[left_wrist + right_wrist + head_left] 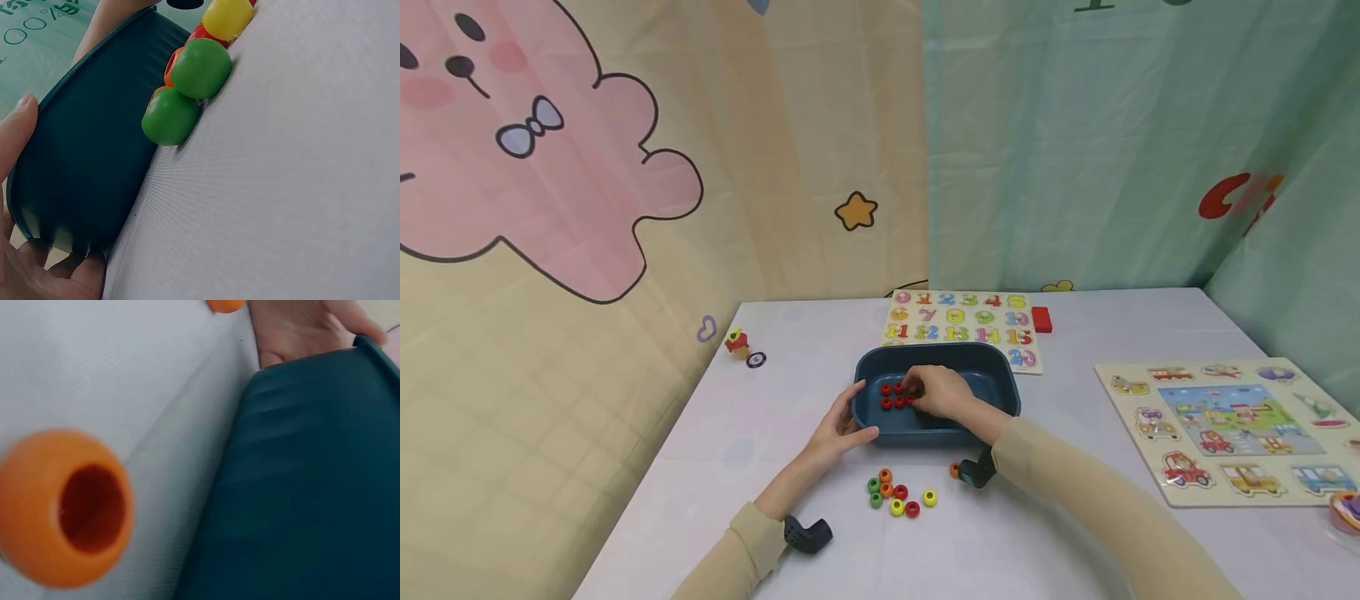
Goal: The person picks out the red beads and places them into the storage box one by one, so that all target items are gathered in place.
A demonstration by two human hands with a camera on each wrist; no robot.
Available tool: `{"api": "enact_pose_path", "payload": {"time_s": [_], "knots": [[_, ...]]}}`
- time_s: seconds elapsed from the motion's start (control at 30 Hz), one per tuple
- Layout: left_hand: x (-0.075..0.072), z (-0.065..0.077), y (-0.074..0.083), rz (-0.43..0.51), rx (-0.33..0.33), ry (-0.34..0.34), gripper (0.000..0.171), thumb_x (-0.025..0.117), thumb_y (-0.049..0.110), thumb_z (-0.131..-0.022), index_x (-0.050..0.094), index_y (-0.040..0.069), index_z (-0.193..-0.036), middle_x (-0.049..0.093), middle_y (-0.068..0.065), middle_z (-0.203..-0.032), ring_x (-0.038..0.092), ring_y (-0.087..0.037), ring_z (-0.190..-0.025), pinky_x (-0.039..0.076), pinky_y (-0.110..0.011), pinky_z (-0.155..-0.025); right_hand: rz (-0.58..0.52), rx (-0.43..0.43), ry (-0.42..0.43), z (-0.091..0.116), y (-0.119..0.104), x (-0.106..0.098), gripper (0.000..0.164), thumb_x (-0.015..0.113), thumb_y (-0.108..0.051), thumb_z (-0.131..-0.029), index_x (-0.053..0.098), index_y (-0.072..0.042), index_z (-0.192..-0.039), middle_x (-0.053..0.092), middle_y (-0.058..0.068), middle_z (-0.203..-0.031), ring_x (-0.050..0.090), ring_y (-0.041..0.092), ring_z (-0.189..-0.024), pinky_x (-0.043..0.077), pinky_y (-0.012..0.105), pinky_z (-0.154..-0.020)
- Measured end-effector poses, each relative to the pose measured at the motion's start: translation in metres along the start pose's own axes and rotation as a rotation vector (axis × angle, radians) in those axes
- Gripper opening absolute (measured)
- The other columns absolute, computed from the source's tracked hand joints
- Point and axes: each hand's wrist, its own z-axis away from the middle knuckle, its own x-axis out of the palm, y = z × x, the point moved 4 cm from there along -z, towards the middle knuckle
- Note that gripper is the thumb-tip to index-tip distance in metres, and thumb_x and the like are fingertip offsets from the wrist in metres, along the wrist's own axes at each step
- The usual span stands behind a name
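Note:
A dark blue rectangular tray (992, 379) stands on the table. My left hand (837, 425) holds its left end, the fingers along the outer wall and the thumb at the near corner; bent fingers (47, 259) show against the wall in the left wrist view. Reaching into the tray, my right hand (938, 390) pinches at a red bead (910, 400), which the fingertips partly cover. Several other red beads (886, 403) stand in rows at the tray's left side. In the right wrist view the tray's outer wall (312, 469) hides the right fingers.
Green (876, 500), orange (886, 475), yellow (930, 497) and red beads (912, 508) lie before the tray. An orange bead (65, 509) sits by the right wrist. Behind is a number board (955, 317) with a red block (1042, 319); a picture puzzle (1240, 417) lies right, a small toy (737, 342) far left.

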Motion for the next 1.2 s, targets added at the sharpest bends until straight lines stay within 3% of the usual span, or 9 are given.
{"api": "enact_pose_path", "payload": {"time_s": [0.2,0.3,0.43,0.53,0.73,0.97,1.2], "knots": [[0.0,0.0,-0.002,-0.001,-0.004,0.0,0.077,0.064,0.012,-0.082,0.016,0.013,-0.142,0.012,-0.014,-0.147,0.018,-0.029,-0.132,0.024,-0.038,-0.103,-0.139,-0.028,0.064,0.011,-0.009,-0.016,0.027,0.069,-0.014,-0.076,0.062,-0.016,-0.103,0.062,-0.002,-0.093,0.054,0.011,-0.07,0.047,0.024,-0.057],[-0.003,-0.003,-0.011,0.0,-0.004,0.011,0.077,0.065,0.012,-0.082,0.018,0.016,-0.142,0.014,-0.011,-0.147,0.019,-0.026,-0.132,0.026,-0.036,-0.103,-0.281,-0.112,0.058,0.027,-0.019,-0.022,0.026,0.068,-0.019,-0.079,0.062,-0.014,-0.104,0.061,-0.003,-0.095,0.053,0.012,-0.069,0.048,0.025,-0.055],[-0.006,-0.006,-0.02,-0.002,0.011,0.031,0.077,0.066,0.014,-0.081,0.02,0.02,-0.141,0.018,-0.009,-0.146,0.022,-0.023,-0.131,0.026,-0.034,-0.103,-0.391,-0.232,-0.015,0.056,-0.033,-0.022,0.021,0.066,-0.027,-0.081,0.062,-0.019,-0.101,0.06,-0.011,-0.091,0.054,0.009,-0.069,0.049,0.025,-0.056],[-0.007,-0.006,-0.02,-0.007,0.03,0.044,0.078,0.068,0.017,-0.08,0.021,0.019,-0.141,0.019,-0.01,-0.146,0.023,-0.024,-0.131,0.026,-0.034,-0.103,-0.39,-0.293,-0.05,0.076,-0.042,-0.019,0.017,0.065,-0.026,-0.081,0.063,-0.023,-0.098,0.06,-0.015,-0.086,0.053,0.007,-0.066,0.047,0.022,-0.054],[-0.006,-0.006,-0.018,-0.007,0.023,0.039,0.077,0.067,0.014,-0.08,0.021,0.017,-0.142,0.018,-0.01,-0.146,0.022,-0.024,-0.131,0.027,-0.033,-0.102,-0.348,-0.367,-0.064,0.1,-0.053,-0.007,0.018,0.066,-0.02,-0.081,0.063,-0.018,-0.099,0.061,-0.012,-0.088,0.052,0.002,-0.071,0.046,0.018,-0.054],[-0.001,-0.001,-0.003,0.005,0.022,-0.002,0.076,0.063,0.009,-0.083,0.016,0.011,-0.142,0.014,-0.014,-0.146,0.019,-0.028,-0.131,0.024,-0.038,-0.103,-0.32,-0.343,-0.149,0.103,-0.046,0.018,0.021,0.066,-0.024,-0.081,0.062,-0.02,-0.102,0.06,-0.011,-0.092,0.052,0.002,-0.075,0.046,0.017,-0.059],[-0.005,-0.004,-0.015,0.011,0.014,0.026,0.076,0.066,0.011,-0.081,0.02,0.017,-0.142,0.019,-0.009,-0.146,0.024,-0.023,-0.13,0.027,-0.033,-0.102,-0.301,-0.35,-0.166,0.101,-0.042,0.034,0.018,0.067,-0.021,-0.08,0.063,-0.023,-0.097,0.059,-0.015,-0.09,0.054,0.003,-0.08,0.047,0.018,-0.068]]}}
